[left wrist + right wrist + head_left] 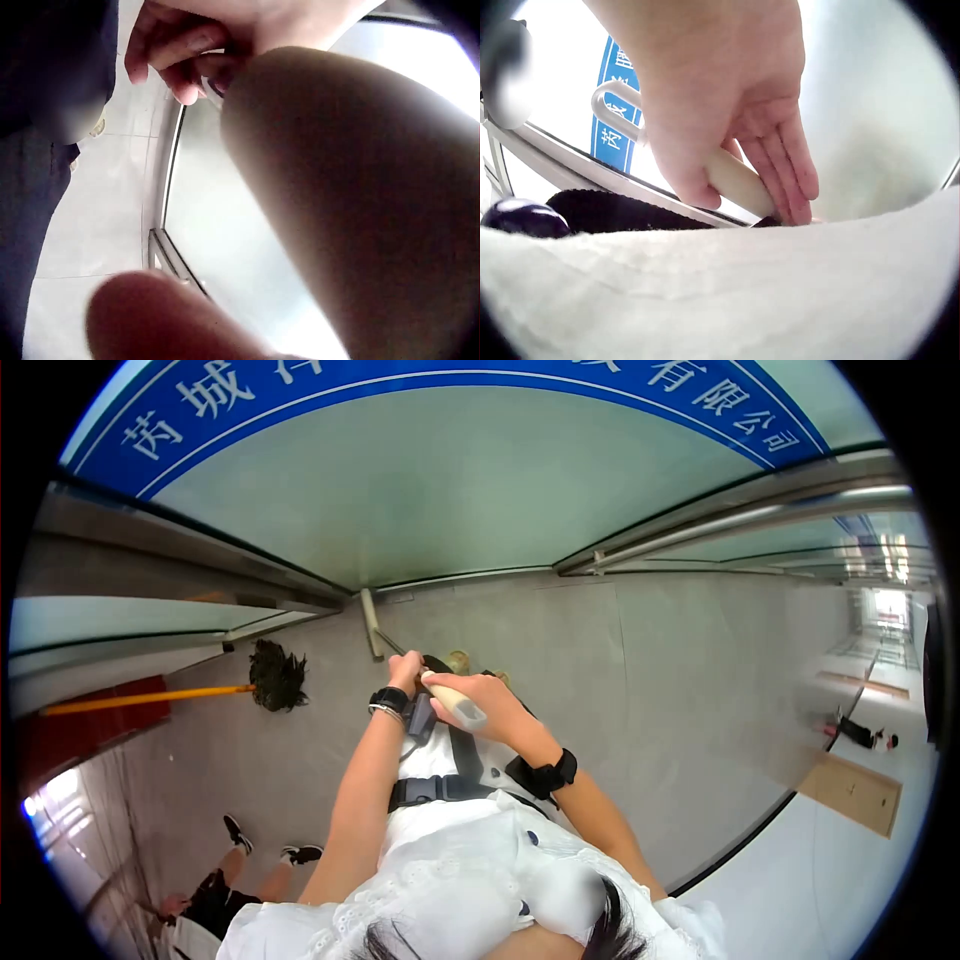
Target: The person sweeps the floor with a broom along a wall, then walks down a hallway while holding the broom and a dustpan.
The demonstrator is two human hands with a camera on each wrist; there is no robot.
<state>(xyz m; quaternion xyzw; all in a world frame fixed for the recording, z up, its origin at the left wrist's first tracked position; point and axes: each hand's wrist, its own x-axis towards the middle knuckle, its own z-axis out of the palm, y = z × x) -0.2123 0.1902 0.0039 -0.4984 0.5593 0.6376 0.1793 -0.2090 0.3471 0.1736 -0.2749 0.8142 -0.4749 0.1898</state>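
Both hands are on a squeegee with a cream bar head and a thin dark rod, out in front of the body in the head view. My left hand grips the rod just ahead of the handle. Close behind it, my right hand holds the cream handle, whose grey end points back toward the body. The right wrist view shows that handle between thumb and fingers, with a pale hanging loop at its end. Blurred skin fills much of the left wrist view.
A glass panel with a blue lettered band stands ahead, framed by metal rails. On the tiled floor, a dark mop with a yellow pole lies left. One person is lower left, another far right.
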